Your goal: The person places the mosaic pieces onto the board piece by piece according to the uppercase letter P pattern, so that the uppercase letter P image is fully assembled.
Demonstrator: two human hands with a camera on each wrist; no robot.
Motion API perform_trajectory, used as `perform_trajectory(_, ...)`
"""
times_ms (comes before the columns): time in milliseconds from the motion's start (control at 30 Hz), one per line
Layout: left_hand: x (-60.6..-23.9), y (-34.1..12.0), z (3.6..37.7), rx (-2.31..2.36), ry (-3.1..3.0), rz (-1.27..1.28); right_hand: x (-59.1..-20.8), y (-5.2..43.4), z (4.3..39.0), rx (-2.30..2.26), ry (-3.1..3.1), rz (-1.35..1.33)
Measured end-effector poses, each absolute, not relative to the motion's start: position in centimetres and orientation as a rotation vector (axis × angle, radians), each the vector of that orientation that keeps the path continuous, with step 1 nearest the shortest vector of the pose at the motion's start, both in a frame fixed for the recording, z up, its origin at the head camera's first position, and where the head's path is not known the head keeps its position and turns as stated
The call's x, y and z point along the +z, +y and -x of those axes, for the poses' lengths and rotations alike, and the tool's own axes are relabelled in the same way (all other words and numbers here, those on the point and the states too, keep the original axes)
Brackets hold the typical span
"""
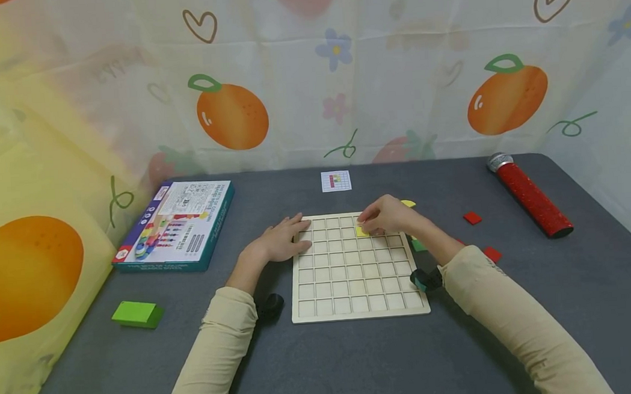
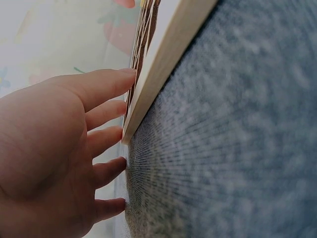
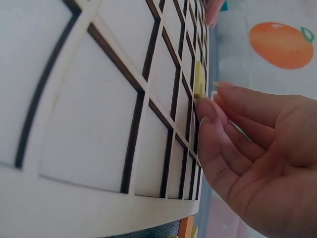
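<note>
A pale wooden grid board (image 1: 331,318) lies flat on the dark table, with square cells divided by thin raised strips. My left hand (image 1: 280,240) rests at its upper left edge, fingers spread and mostly straight. In the left wrist view the fingertips (image 2: 130,72) of that hand meet the board's rim. Over the upper right cells, my right hand (image 1: 386,215) has its fingers bent, pinching at a small yellow tile (image 1: 362,232). The right wrist view shows the yellow tile (image 3: 199,79) standing above the strips beside the fingertips; their exact contact is partly hidden.
Right of the board lie red tiles (image 1: 472,218), a green piece (image 1: 418,245) and a yellow piece (image 1: 409,203), partly behind the right arm. A red microphone (image 1: 532,199) lies farther right. A printed card (image 1: 336,181), a game box (image 1: 173,227) and a green block (image 1: 137,314) are also on the table.
</note>
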State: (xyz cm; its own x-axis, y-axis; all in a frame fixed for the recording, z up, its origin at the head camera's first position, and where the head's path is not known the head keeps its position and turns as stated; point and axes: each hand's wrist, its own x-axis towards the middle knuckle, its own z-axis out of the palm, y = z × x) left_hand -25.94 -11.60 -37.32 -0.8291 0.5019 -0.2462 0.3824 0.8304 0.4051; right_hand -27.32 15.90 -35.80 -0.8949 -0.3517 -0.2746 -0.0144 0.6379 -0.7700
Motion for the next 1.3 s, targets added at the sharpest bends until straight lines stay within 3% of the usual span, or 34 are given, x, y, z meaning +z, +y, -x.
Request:
perform_trajectory(1033, -37.5, -11.7, 26.0, 0.496, 2.659, -0.665, -36.2, 21.8, 27.7, -1.869, 2.117, 0.187)
perform_trajectory(1300, -37.5, -11.6, 25.9, 0.507, 2.664, -0.653, -37.1, 22.7, 27.8, -1.835, 2.183, 0.207)
